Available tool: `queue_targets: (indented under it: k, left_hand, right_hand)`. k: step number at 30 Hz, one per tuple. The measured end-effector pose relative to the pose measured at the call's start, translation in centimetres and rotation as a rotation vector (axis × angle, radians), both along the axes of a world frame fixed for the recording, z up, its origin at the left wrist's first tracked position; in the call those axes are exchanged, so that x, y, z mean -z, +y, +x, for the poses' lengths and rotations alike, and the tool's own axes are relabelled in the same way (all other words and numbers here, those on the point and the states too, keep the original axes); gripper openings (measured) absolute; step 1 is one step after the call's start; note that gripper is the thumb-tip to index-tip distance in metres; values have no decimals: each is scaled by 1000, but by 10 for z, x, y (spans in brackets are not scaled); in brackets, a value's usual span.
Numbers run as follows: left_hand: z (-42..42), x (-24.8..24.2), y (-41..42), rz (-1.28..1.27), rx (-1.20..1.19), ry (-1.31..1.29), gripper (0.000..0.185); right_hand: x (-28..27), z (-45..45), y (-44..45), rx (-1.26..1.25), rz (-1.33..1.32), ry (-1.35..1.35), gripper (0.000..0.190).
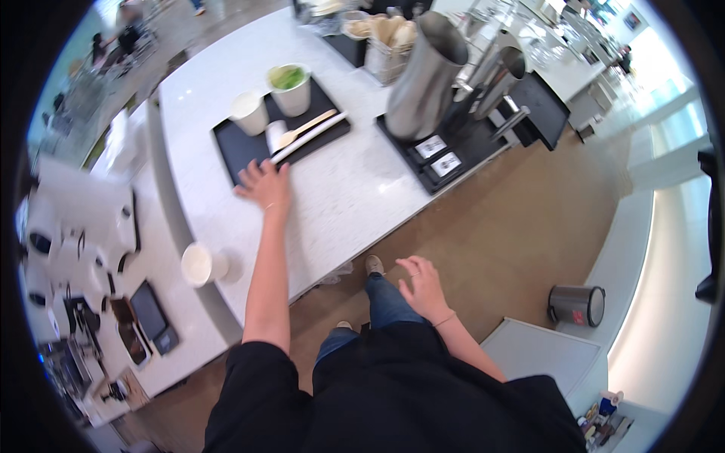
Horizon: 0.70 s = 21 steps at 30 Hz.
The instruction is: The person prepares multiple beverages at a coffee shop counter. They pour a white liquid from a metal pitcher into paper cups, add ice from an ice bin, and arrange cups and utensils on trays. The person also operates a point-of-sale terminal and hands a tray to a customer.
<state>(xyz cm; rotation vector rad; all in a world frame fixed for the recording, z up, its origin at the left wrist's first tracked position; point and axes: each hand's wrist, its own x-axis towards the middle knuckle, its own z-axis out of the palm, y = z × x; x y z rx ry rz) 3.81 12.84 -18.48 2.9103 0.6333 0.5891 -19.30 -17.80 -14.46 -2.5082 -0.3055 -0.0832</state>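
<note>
My left hand [265, 186] reaches over the white counter to the near edge of a black serving tray [232, 148], fingers spread; whether it touches the tray or the paper-wrapped straw [308, 137] I cannot tell. On the tray stand a white paper cup [250, 115] and a second white cup [291, 96] with green contents on top. A wooden spoon [306, 128] lies beside the straw, partly over a small white item [276, 135]. My right hand [423, 287] hangs over the floor beside the counter, fingers apart, holding nothing.
Another white cup [199, 265] stands at the counter's left edge. To the right, a black tray [416, 167] bears a tall metal vessel [422, 79] and smaller metal containers. A coffee machine [85, 243] is at left. A metal bin [576, 306] stands at right. People sit far off at upper left.
</note>
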Motion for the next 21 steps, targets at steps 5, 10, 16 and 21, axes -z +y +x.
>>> queue_targets:
  k: [5, 10, 16, 21]
  left_hand:
    - [11, 13, 3, 38, -31, -14, 36]
    - [52, 5, 9, -25, -9, 33, 36]
    - [113, -9, 43, -60, 19, 169, 39]
    - [157, -12, 65, -106, -12, 243, 44]
  right_hand:
    - [20, 39, -54, -107, -51, 214, 43]
    - [35, 65, -93, -55, -112, 391, 44]
    - [44, 40, -104, 67, -22, 478, 49]
    - [40, -13, -100, 261, 83, 646, 50]
